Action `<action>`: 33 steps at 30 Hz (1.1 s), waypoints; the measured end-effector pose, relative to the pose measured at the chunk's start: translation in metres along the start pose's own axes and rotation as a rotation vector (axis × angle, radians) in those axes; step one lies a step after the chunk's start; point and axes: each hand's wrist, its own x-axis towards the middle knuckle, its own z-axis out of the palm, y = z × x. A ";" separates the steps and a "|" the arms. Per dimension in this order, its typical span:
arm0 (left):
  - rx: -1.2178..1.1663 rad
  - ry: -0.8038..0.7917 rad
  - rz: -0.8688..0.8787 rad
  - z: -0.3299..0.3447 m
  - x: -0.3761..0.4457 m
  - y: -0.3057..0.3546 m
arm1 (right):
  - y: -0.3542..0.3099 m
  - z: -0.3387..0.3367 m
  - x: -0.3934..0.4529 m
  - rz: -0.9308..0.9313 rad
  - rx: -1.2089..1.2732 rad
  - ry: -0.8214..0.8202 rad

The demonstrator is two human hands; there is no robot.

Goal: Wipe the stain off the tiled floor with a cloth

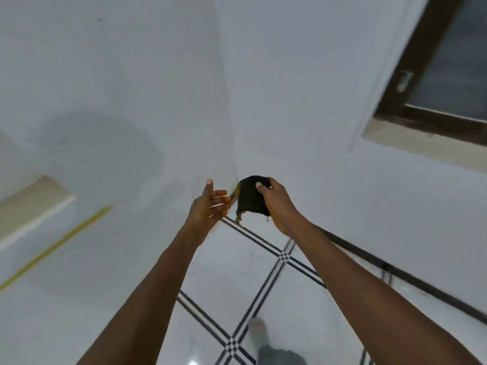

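Note:
My right hand (276,204) grips a bunched dark cloth (250,197) at arm's length, high above the floor. A frayed olive corner of the cloth hangs below it. Beside it on the left, my left hand (210,205) has its fingers spread, palm turned toward the cloth, a small gap away and not touching it. The white tiled floor (232,275) with black double-line borders lies below between my forearms. No stain shows on the visible tiles.
White walls meet in a corner behind the cloth. A dark-framed window (432,83) is at upper right, and a dark skirting strip (411,275) runs along the right wall. A yellow line (58,246) crosses the left wall. My foot (259,330) is on the floor.

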 end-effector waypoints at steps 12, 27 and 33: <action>-0.278 0.541 0.025 -0.297 0.025 0.038 | -0.040 0.341 0.096 -0.036 -0.186 -0.544; -0.572 0.803 0.093 -0.535 0.025 0.064 | -0.036 0.631 0.162 0.067 -0.377 -0.828; -0.570 0.732 0.034 -0.564 0.064 0.059 | -0.007 0.668 0.199 -0.266 -0.930 -0.659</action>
